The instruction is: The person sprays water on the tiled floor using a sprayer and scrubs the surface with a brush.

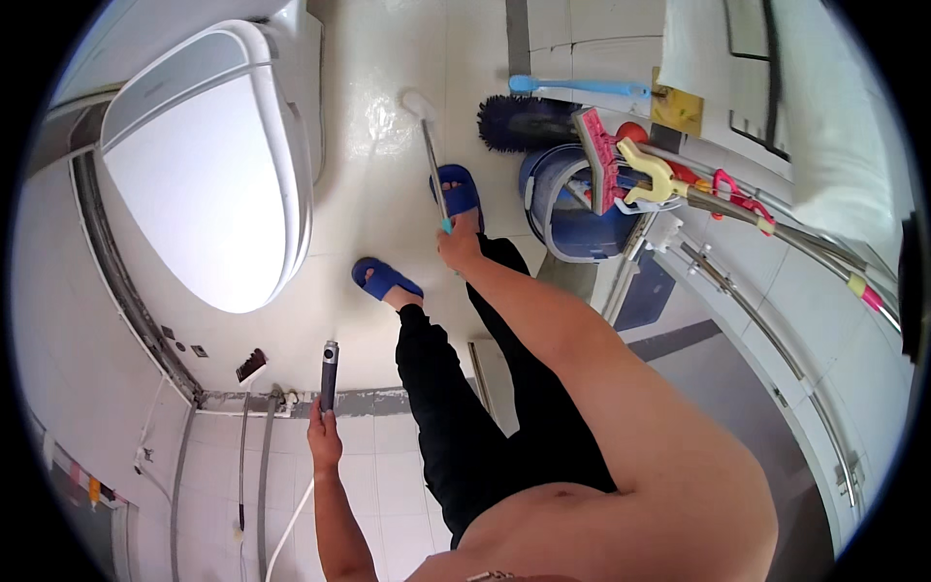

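Note:
My right hand (458, 248) is closed round the light-blue end of a long-handled toilet brush (433, 173). Its white head (418, 105) rests on, or hangs just over, the wet, shiny floor (388, 58) beyond my feet. In my left hand (326, 438) is a dark grey, tube-shaped hand sprayer (330, 376) with a silvery tip, pointing away from me. A white hose (289, 529) runs beside the left forearm; where it joins the sprayer cannot be seen. Whether water comes out is not visible.
A white toilet (208, 194) with its lid down stands at left. At right are a blue bucket (582, 228), a dark purple mop head (524, 122), a pink sponge mop (599, 160) and a light-blue brush (582, 86). My blue slippers (388, 280) are on the floor.

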